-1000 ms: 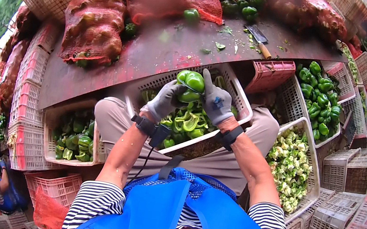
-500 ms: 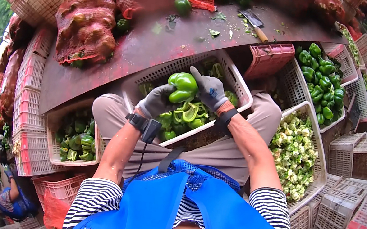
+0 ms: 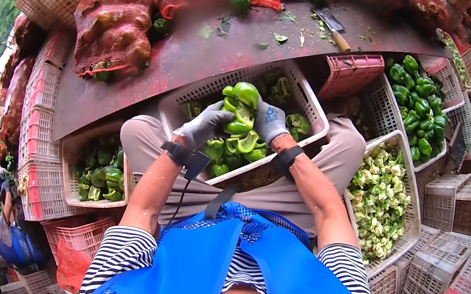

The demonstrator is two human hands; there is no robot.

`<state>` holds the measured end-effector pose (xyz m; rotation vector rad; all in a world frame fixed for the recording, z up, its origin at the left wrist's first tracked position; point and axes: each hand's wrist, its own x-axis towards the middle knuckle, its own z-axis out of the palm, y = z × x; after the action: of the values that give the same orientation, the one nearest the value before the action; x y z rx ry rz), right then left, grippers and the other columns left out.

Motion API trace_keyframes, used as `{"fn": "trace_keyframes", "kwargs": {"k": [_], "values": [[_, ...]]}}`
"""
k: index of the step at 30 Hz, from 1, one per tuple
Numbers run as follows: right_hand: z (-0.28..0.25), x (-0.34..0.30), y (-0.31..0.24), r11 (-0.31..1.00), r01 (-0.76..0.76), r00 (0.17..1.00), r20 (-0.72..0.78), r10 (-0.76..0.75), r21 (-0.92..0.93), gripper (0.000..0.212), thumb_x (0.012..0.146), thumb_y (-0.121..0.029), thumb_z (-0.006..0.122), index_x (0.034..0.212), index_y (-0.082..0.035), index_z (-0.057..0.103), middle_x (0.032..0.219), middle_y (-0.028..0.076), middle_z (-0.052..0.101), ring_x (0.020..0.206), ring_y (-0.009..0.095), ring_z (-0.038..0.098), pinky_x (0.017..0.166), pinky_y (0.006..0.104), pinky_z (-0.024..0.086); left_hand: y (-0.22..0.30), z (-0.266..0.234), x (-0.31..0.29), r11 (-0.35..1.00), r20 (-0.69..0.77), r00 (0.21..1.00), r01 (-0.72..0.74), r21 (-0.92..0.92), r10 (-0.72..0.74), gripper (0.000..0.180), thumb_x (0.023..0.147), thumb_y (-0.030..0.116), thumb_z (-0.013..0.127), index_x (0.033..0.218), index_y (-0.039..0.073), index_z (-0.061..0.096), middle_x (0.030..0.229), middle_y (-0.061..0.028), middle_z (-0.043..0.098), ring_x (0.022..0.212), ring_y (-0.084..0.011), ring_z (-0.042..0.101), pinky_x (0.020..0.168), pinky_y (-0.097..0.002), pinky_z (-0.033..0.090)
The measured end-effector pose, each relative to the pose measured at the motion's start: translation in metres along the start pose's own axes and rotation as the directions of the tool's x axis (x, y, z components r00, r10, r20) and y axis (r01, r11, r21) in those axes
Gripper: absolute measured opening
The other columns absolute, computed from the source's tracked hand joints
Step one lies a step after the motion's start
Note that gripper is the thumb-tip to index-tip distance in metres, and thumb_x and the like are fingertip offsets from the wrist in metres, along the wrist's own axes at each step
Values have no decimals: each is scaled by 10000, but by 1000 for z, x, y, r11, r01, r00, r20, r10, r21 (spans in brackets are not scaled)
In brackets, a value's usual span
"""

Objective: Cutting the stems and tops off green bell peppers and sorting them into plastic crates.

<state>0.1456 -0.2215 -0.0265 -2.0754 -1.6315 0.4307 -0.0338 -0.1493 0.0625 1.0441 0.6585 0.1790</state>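
Note:
A green bell pepper [image 3: 240, 108] is between my two gloved hands, split by a dark gap across its middle. My left hand [image 3: 209, 125], in a grey glove, closes on its lower left side. On its right side my right hand [image 3: 270, 120], gloved likewise, grips it with the fingers partly hidden behind. Below the pepper, a pale plastic crate [image 3: 314, 109] between my knees holds opened pepper pieces [image 3: 239, 152].
A crate of pale pepper cores [image 3: 380, 200] stands at my right, with whole green peppers [image 3: 417, 108] beyond. Cut peppers [image 3: 102, 178] fill a crate at left. On the dark table [image 3: 201, 49] lie a cleaver [image 3: 333, 27] and red mesh sacks [image 3: 113, 23].
The bell pepper, whole-looking before, now shows a split across it. My right index finger, stretched out earlier, has come down onto the pepper.

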Motion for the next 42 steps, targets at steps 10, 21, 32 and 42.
{"fn": "trace_keyframes", "kwargs": {"k": [10, 21, 32, 42], "values": [[12, -6, 68, 874, -467, 818, 313, 484, -132, 350, 844, -216, 541, 1153, -65, 605, 1118, 238, 656, 1052, 405, 628, 866, 460, 504, -47, -24, 28, 917, -13, 998, -53, 396, 64, 443, 772, -4, 628, 1204, 45, 543, 1043, -2, 607, 960, -118, 569, 827, -253, 476], [-34, -25, -14, 966, 64, 994, 68, -84, 249, 472, 747, -331, 694, 1183, -179, 597, 1094, 130, 636, 985, 344, 640, 861, 418, 511, -41, -13, 14, 960, 19, 984, -175, 220, 175, 721, 753, -15, 660, 1419, 60, 394, 1200, -41, 574, 1102, -138, 545, 934, -286, 460], [-44, -24, -34, 966, 110, 994, -17, -109, 234, 378, 731, -223, 752, 1070, -112, 629, 959, 96, 679, 893, 316, 665, 779, 387, 536, -50, -4, 17, 831, -68, 919, -318, 456, 389, 911, 743, 174, 806, 1494, 83, 297, 1209, -118, 608, 1075, -179, 592, 947, -318, 472], [-28, -36, -26, 718, -51, 998, 11, 61, 694, 371, 768, -235, 772, 1087, -91, 647, 908, 58, 704, 808, 147, 675, 736, 280, 521, -40, -3, 19, 905, -138, 930, -285, 314, 341, 350, 753, 103, 724, 1076, 22, 616, 944, -7, 630, 870, -88, 580, 813, -256, 490]]}}
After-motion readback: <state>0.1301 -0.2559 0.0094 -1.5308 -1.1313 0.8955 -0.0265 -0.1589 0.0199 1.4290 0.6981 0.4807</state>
